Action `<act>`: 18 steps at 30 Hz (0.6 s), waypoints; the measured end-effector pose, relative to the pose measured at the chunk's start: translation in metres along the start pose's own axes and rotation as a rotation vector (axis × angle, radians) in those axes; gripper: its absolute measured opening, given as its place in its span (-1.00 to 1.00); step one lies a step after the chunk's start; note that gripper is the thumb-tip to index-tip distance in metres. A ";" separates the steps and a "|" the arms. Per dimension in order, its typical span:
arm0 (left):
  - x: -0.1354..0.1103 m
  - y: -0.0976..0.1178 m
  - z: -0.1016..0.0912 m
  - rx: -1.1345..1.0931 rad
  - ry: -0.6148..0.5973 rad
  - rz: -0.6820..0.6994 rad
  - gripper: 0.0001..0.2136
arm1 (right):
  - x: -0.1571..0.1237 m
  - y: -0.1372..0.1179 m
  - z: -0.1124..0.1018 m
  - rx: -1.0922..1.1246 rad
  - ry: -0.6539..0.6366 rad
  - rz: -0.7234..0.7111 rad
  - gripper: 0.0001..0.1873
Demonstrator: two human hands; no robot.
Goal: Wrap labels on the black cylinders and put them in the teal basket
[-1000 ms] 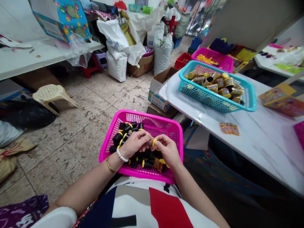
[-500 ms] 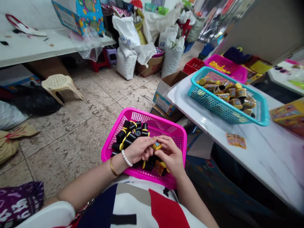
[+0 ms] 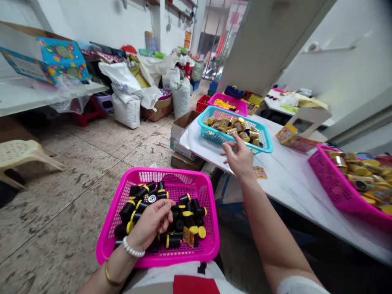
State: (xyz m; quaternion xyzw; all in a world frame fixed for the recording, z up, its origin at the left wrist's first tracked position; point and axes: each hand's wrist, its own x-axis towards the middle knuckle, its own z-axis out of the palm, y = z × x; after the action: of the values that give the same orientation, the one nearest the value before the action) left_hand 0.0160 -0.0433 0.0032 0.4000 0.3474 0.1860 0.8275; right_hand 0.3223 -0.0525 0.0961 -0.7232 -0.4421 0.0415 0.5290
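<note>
Holding your right hand out, fingers loosely spread, by the turquoise basket of gold pots, your left hand half-curled, grip unclear, over black yellow-ringed cylinders in the pink basket, printed cards near your right hand

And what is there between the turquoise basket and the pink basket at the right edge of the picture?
In the head view, white tabletop shows between the turquoise basket and that pink basket, with a printed carton farther back.
</note>
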 end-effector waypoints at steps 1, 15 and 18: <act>0.001 0.001 -0.002 -0.005 0.026 0.012 -0.67 | -0.018 0.007 0.007 -0.046 -0.030 -0.007 -0.47; 0.005 0.009 -0.013 -0.024 0.134 0.072 -0.75 | -0.154 0.010 0.029 -0.782 -0.821 -0.467 -0.56; 0.003 0.009 -0.009 0.012 0.144 0.088 -0.75 | -0.165 0.000 0.030 -0.771 -0.756 -0.396 -0.68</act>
State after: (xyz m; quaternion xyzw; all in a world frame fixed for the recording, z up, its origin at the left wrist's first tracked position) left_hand 0.0114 -0.0309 0.0049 0.4053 0.3892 0.2484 0.7890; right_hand 0.2063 -0.1430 0.0157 -0.7020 -0.7107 0.0332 0.0299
